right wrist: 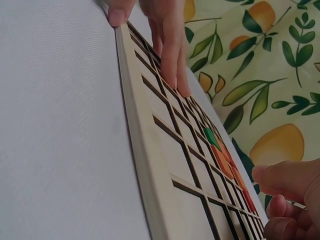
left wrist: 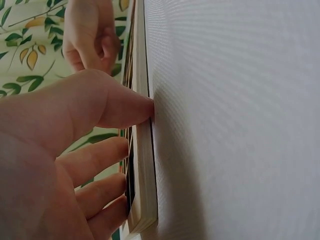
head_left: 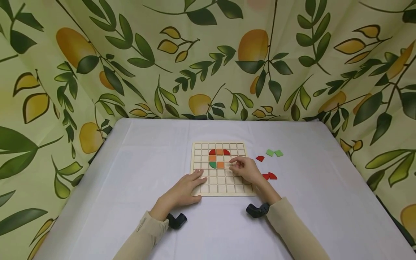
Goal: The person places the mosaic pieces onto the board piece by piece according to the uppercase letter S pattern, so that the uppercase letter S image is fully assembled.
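A pale wooden grid board (head_left: 221, 189) lies on the table. Set in its cells are red quarter-circle pieces (head_left: 212, 152), orange square pieces (head_left: 220, 165) and one green quarter-circle piece (head_left: 212, 165). My left hand (head_left: 184, 188) rests on the board's left side, fingers spread over the cells and thumb against the near edge (left wrist: 144, 175). Over the right half of the board is my right hand (head_left: 245, 169), its thumb and index fingertips apart beside the lower orange square. No piece shows between them; the other fingers are curled in.
Right of the board lie loose red quarter-circle pieces (head_left: 272, 176), some partly behind the right wrist, and two light green squares (head_left: 278, 153). A white cloth covers the table (head_left: 146, 151). A leaf-and-fruit patterned curtain (head_left: 208, 72) hangs behind and at the sides.
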The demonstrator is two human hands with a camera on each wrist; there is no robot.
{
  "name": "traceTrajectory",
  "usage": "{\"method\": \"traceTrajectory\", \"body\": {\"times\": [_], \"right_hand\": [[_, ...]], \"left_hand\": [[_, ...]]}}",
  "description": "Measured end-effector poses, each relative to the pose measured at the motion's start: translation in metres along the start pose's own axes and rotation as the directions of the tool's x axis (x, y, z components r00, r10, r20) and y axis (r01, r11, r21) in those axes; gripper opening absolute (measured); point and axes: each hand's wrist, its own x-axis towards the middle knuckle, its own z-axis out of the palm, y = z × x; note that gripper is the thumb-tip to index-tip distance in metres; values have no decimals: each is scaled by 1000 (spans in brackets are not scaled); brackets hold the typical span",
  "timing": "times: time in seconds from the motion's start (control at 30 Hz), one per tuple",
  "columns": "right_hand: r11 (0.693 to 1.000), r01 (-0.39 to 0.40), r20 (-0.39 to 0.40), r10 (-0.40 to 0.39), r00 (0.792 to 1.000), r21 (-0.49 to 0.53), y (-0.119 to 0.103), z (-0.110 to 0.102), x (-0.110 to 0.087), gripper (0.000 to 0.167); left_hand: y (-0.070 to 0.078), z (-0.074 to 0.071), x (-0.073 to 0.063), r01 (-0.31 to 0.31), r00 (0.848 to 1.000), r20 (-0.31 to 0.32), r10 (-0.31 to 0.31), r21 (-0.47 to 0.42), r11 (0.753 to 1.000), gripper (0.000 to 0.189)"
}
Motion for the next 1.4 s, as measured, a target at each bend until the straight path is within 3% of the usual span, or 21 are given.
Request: {"method": "traceTrajectory", "body": {"times": [0.53,1.0,1.4], "right_hand": [[998,-47,-21,46,999,-52,6,-17,-7,24],[993,25,-89,-35,995,-115,17,-32,-11,21],[992,-33,-106,20,994,-125,27,-48,-14,25]], "left_hand": [[-1,2,0,-5,1000,-3,5,2,1000,64],[-2,3,1,-17,1000,-8,17,14,1000,64],[-3,3,1,-13,1000,-11,13,6,1000,64]]}}
